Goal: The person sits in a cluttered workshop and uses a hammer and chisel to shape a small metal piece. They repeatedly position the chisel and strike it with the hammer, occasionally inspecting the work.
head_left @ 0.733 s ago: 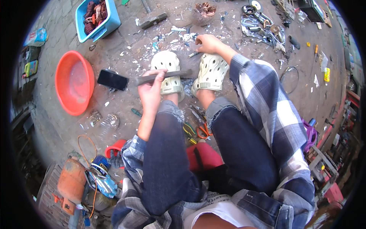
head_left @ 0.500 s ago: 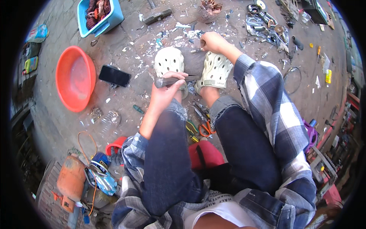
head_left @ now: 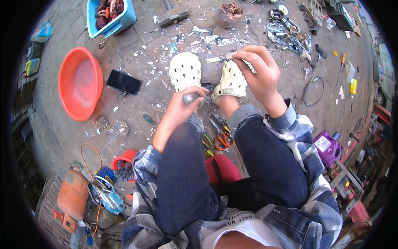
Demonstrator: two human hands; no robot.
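I sit on a low red stool point(head_left: 224, 168) with my feet in cream perforated clogs point(head_left: 185, 71) on a gritty concrete floor. My left hand point(head_left: 182, 106) is closed around the grey metal handle of a tool point(head_left: 190, 98), held between the clogs. My right hand point(head_left: 259, 72) is raised over the right clog point(head_left: 232, 81) and pinches a small light-coloured metal piece point(head_left: 219, 58) at its fingertips. Orange-handled pliers point(head_left: 222, 139) lie on the floor between my legs.
A black phone point(head_left: 123, 81) lies left of my feet, beside a round red basin point(head_left: 79, 83). A blue crate of scrap point(head_left: 111, 12) stands at the top left. Metal scrap and tools point(head_left: 290, 33) are scattered top right. A purple jug point(head_left: 327, 147) stands right; an orange canister point(head_left: 72, 197) lower left.
My left hand pulled back toward my knee with the tool. My right hand lifted from the floor and moved over the right clog, now pinching the small piece.
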